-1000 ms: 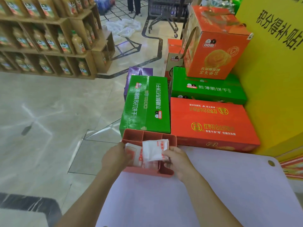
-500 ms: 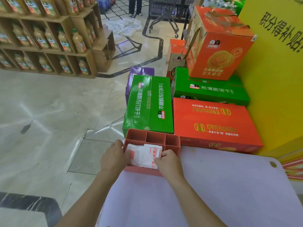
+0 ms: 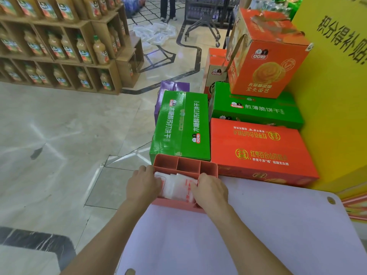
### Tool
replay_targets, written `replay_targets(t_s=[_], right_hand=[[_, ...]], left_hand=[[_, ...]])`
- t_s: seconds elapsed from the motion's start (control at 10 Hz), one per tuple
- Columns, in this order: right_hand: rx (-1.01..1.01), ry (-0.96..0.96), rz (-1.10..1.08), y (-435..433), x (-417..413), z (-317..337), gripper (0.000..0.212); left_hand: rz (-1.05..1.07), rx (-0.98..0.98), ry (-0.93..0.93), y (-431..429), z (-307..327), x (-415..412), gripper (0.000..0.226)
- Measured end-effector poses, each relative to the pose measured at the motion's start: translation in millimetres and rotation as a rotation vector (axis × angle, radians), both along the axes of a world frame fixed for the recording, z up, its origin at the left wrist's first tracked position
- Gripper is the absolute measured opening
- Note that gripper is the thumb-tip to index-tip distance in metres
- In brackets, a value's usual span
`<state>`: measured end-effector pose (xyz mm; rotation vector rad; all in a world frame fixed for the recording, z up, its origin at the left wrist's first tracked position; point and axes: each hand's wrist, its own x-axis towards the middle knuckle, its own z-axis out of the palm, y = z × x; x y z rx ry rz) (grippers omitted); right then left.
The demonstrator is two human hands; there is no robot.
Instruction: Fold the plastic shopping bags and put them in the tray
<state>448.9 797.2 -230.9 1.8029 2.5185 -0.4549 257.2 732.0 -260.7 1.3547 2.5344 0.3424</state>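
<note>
Salmon tray [image 3: 185, 165] sits at the far left corner of the pale counter [image 3: 258, 225]. It has three small compartments along its far side and one long compartment along its near side. Folded bags [image 3: 176, 187], white with red print, lie in the long near compartment and fill most of its width. Left hand [image 3: 144, 185] is at the tray's left end, knuckles up, fingers curled over the left end of the bags and holding it. Right hand [image 3: 210, 192] is at the tray's right end, fingers curled onto the right end of the bags, gripping there; its fingertips are partly hidden. Both forearms reach in from the near edge of the counter. Just beyond the tray stands a green box [image 3: 180, 126], with a red box [image 3: 258, 147] to the right of that. A second green carton [image 3: 256, 108] lies farther back, carrying an orange box [image 3: 266, 54]. A purple box [image 3: 172, 87] shows behind the first green one. Far left of the tray, across the marble floor [image 3: 59, 135], a wooden shelf [image 3: 103, 68] holds juice bottles. Far beyond the tray, loose plastic [image 3: 155, 32] lies on the floor near a cart [image 3: 202, 16].
</note>
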Motion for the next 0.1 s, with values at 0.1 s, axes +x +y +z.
replay_targets(t_s=[0.1], right_hand=[[0.027,-0.054,0.046,7.0,4.4,10.4,0.035]], left_hand=[[-0.036,-0.025,0.089,5.2,7.5,2.5,0.029]])
